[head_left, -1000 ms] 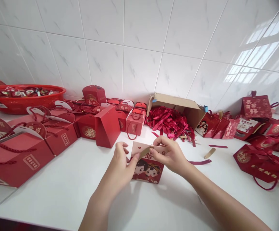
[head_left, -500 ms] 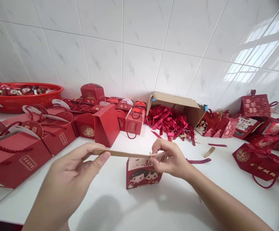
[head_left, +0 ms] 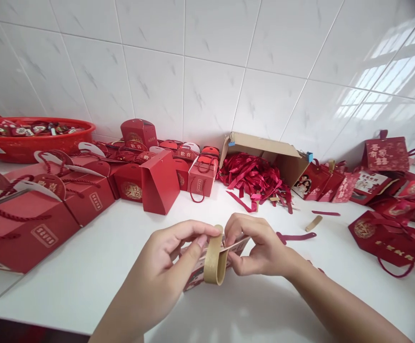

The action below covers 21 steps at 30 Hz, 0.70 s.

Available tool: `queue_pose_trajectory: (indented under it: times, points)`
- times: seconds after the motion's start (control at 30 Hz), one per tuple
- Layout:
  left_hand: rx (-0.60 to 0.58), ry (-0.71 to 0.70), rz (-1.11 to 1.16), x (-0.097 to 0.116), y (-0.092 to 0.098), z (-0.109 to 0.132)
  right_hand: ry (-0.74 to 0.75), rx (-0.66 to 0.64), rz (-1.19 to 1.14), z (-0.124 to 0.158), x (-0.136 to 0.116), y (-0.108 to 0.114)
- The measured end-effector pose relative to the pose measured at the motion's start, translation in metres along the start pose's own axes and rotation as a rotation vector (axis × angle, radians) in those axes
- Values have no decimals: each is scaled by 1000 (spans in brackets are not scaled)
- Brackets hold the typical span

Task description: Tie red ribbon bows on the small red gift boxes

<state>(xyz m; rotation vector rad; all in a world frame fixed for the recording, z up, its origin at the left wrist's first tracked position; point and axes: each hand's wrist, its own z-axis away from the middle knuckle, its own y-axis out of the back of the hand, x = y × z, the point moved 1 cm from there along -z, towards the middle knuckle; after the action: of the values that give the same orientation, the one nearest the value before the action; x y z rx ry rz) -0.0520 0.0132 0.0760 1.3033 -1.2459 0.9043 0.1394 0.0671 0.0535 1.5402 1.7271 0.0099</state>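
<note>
Toward the counter's front edge, my left hand pinches the strap, now bent from straight into a handle-like loop; my right hand pinches the box's top. Ribbons lie beyond.

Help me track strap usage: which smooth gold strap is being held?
The smooth gold strap curved into a U, pinched by the left hand; the short, straight gold strap lies untouched on the white table.
</note>
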Motion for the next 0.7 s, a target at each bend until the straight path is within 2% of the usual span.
queue_pose_trajectory:
  times: [0.13, 0.3, 0.57, 0.7]
  points:
    - [-99, -50, -78, 2, 1, 3, -32, 22, -1, -1, -1, 0]
    - [-22, -108, -203, 3, -5, -3, -71, 36, -2, -2, -1, 0]
    - [-51, -31, -89, 2, -10, -4, -102, 37, -10, -2, -2, 0]
    - [-114, -24, -41, 1, -8, -5, -95, 27, -25, -4, -4, 0]
